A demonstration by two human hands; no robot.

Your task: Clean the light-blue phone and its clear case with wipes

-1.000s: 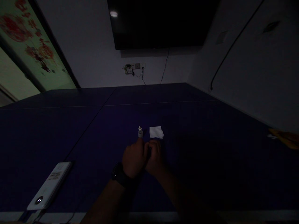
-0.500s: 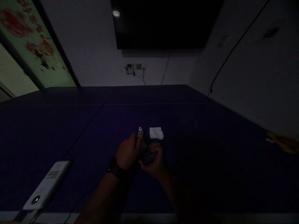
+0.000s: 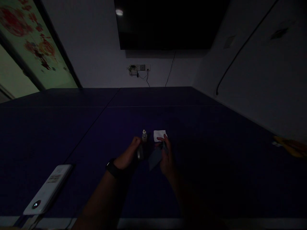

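Note:
My left hand (image 3: pixel 130 151), with a dark watch on its wrist, is closed around a small dark object with a shiny edge (image 3: pixel 140 152); the dim light hides its exact kind. Between the fingers and thumb of my right hand (image 3: pixel 167 158) is a thin grey-blue cloth (image 3: pixel 155 157), which hangs down toward the left. Just beyond my left fingertips stands a small clear bottle with a white cap (image 3: pixel 144 136). A white folded sheet (image 3: pixel 159 134), partly covered by my right fingers, lies on the dark blue table (image 3: pixel 115 127).
A long white device (image 3: pixel 49 188) with a round dark knob lies at the table's near left. Something yellow (image 3: pixel 291 146) is at the far right edge. Behind the table are a wall socket with cables (image 3: pixel 137 68) and a large black screen (image 3: pixel 165 25).
My hands were together on the dark items and are now apart. My left hand has moved slightly left with the dark object, while the cloth hangs separately from my right hand.

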